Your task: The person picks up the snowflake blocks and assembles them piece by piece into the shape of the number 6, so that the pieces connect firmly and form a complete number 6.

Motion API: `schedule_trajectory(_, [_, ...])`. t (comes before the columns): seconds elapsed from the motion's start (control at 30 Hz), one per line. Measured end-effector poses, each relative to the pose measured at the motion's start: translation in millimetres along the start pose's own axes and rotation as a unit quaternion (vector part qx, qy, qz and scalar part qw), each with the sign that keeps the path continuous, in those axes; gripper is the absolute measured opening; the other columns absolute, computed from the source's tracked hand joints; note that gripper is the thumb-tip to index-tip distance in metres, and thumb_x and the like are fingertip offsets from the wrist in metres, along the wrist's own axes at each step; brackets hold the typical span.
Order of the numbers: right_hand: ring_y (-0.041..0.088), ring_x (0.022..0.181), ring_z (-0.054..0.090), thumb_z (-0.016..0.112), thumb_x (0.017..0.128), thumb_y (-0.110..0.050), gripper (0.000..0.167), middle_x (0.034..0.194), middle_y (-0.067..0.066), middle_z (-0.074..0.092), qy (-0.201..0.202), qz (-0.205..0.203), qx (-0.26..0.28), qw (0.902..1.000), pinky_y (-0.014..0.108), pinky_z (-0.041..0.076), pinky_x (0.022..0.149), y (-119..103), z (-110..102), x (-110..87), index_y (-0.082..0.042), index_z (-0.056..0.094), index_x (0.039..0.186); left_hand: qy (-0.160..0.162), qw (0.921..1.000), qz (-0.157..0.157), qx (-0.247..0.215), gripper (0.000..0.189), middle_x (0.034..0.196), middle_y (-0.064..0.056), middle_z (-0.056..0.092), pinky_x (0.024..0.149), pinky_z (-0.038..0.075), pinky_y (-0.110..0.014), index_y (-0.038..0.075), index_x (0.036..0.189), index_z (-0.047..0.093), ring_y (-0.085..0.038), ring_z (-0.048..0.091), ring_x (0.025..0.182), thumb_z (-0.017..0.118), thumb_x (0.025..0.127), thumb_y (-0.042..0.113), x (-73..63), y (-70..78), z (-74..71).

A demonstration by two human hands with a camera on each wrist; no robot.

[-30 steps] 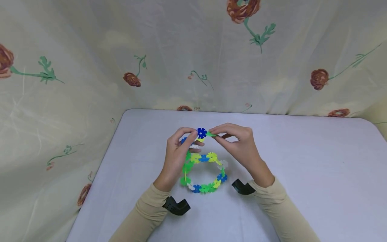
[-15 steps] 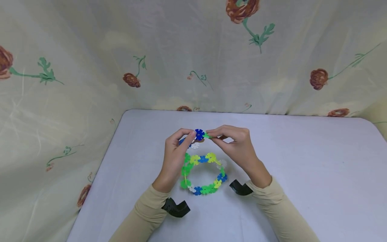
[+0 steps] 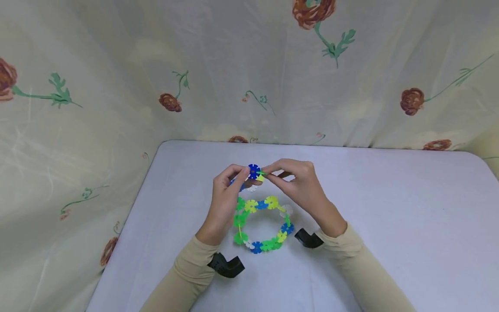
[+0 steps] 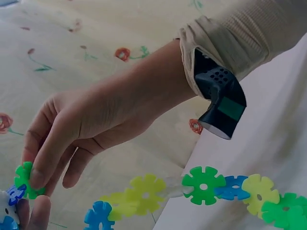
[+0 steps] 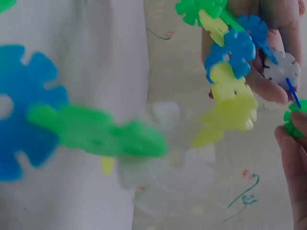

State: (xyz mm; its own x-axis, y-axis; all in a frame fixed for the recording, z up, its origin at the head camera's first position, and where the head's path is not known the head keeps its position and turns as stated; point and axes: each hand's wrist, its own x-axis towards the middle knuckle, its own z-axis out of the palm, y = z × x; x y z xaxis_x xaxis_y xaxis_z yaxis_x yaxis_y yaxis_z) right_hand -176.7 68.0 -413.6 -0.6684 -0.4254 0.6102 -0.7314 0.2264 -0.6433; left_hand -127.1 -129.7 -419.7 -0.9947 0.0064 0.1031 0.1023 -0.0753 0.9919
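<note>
My left hand (image 3: 224, 199) pinches a dark blue snowflake disc (image 3: 254, 171) at its left edge. My right hand (image 3: 298, 182) pinches a green snowflake disc (image 3: 261, 173), which meets the blue one's right side. In the left wrist view, the right thumb presses on that green disc (image 4: 22, 178), beside a small dark blue disc (image 4: 17, 193). A white disc (image 5: 282, 68) and blue discs (image 5: 231, 53) show by the left palm in the right wrist view. Below the hands, linked green, yellow, blue and white discs form a ring (image 3: 270, 245); its upper left part is hidden behind the left hand.
A white-covered table (image 3: 390, 216) stretches out on both sides of the hands. Behind it and along the left hangs a flowered curtain (image 3: 218, 65). Black wrist camera mounts (image 3: 227, 265) stick inward from both sleeves, near the ring.
My right hand has moved left, carrying the green disc closer against the blue disc. The blue disc has shifted slightly left too. The ring of discs has sunk a little toward me.
</note>
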Motion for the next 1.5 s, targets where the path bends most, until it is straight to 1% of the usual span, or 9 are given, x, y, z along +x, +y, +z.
schedule_trajectory(0.17, [0.020, 0.107, 0.074, 0.079, 0.091, -0.009, 0.024, 0.115, 0.006, 0.078, -0.069, 0.107, 0.068, 0.9894, 0.029, 0.064, 0.079, 22.2, -7.6, 4.6, -0.010, 0.077, 0.115, 0.017, 0.9989, -0.038, -0.022, 0.026, 0.105, -0.010, 0.069, 0.099, 0.057, -0.038, 0.004, 0.109, 0.065, -0.017, 0.075, 0.092, 0.055, 0.109, 0.028, 3.9, -5.2, -3.0])
schedule_trajectory(0.33, [0.018, 0.101, 0.073, 0.073, 0.098, -0.017, 0.019, 0.112, 0.005, 0.078, -0.190, 0.195, 0.034, 0.9615, 0.035, 0.063, 0.083, 58.6, -0.5, 5.9, -0.009, 0.077, 0.114, 0.041, 0.9969, -0.058, -0.034, 0.024, 0.107, -0.015, 0.069, 0.099, 0.056, -0.044, 0.005, 0.109, 0.064, -0.014, 0.075, 0.089, 0.054, 0.109, 0.027, 6.4, -7.9, -5.7])
schedule_trajectory(0.5, [0.015, 0.090, 0.070, 0.073, 0.097, -0.015, 0.022, 0.107, 0.006, 0.077, -0.289, 0.207, -0.014, 0.9344, 0.032, 0.061, 0.081, 84.3, 20.9, 8.9, -0.008, 0.076, 0.117, 0.051, 0.9953, -0.072, -0.041, 0.022, 0.098, -0.003, 0.069, 0.097, 0.057, -0.040, 0.007, 0.111, 0.063, -0.012, 0.075, 0.085, 0.054, 0.109, 0.027, 7.7, -9.9, -8.8])
schedule_trajectory(0.77, [0.012, 0.070, 0.056, 0.076, 0.096, -0.021, 0.030, 0.083, -0.001, 0.068, -0.344, 0.193, -0.075, 0.9156, 0.027, 0.050, 0.067, 88.0, 44.1, 18.0, -0.010, 0.073, 0.124, 0.057, 0.9936, -0.082, -0.054, 0.023, 0.094, 0.002, 0.068, 0.091, 0.058, -0.032, 0.005, 0.115, 0.062, -0.011, 0.073, 0.080, 0.054, 0.109, 0.026, 10.6, -13.2, -12.6])
schedule_trajectory(0.97, [0.014, 0.074, 0.056, 0.078, 0.094, -0.019, 0.023, 0.087, 0.002, 0.068, -0.342, 0.195, -0.084, 0.9154, 0.028, 0.049, 0.068, 86.9, 47.8, 19.5, -0.010, 0.074, 0.114, 0.060, 0.9925, -0.089, -0.057, 0.024, 0.092, 0.001, 0.068, 0.090, 0.058, -0.032, 0.005, 0.113, 0.064, -0.012, 0.073, 0.076, 0.055, 0.109, 0.026, 12.2, -15.1, -13.8])
schedule_trajectory(1.1, [0.015, 0.080, 0.062, 0.083, 0.089, -0.016, 0.018, 0.096, 0.003, 0.070, -0.324, 0.221, -0.056, 0.9182, 0.030, 0.055, 0.074, 89.1, 47.7, 18.0, -0.010, 0.073, 0.104, 0.066, 0.9919, -0.091, -0.059, 0.024, 0.089, 0.001, 0.069, 0.089, 0.058, -0.033, 0.005, 0.112, 0.066, -0.013, 0.072, 0.073, 0.055, 0.108, 0.026, 12.3, -15.5, -13.6])
schedule_trajectory(1.23, [0.016, 0.081, 0.066, 0.082, 0.089, -0.015, 0.014, 0.094, 0.003, 0.072, -0.297, 0.240, -0.026, 0.9240, 0.029, 0.057, 0.077, 89.7, 41.2, 13.7, -0.012, 0.070, 0.095, 0.065, 0.9921, -0.090, -0.059, 0.024, 0.094, 0.003, 0.069, 0.088, 0.058, -0.032, 0.005, 0.113, 0.066, -0.012, 0.071, 0.073, 0.056, 0.108, 0.025, 12.1, -14.9, -13.1])
schedule_trajectory(1.33, [0.019, 0.083, 0.069, 0.079, 0.092, -0.015, 0.010, 0.091, 0.006, 0.073, -0.252, 0.259, 0.014, 0.9323, 0.031, 0.061, 0.076, 85.4, 26.8, 8.7, -0.010, 0.071, 0.097, 0.062, 0.9922, -0.090, -0.060, 0.023, 0.099, 0.002, 0.067, 0.089, 0.059, -0.032, 0.005, 0.113, 0.066, -0.011, 0.071, 0.073, 0.056, 0.108, 0.026, 12.3, -14.1, -12.5])
schedule_trajectory(1.5, [0.031, 0.089, 0.077, 0.077, 0.094, -0.014, 0.021, 0.098, 0.012, 0.077, -0.124, 0.301, 0.127, 0.9371, 0.040, 0.065, 0.076, 67.6, -2.9, 1.7, -0.004, 0.072, 0.113, 0.057, 0.9928, -0.087, -0.060, 0.024, 0.098, -0.001, 0.066, 0.089, 0.059, -0.032, 0.004, 0.112, 0.066, -0.012, 0.071, 0.073, 0.057, 0.108, 0.026, 12.7, -13.1, -12.3])
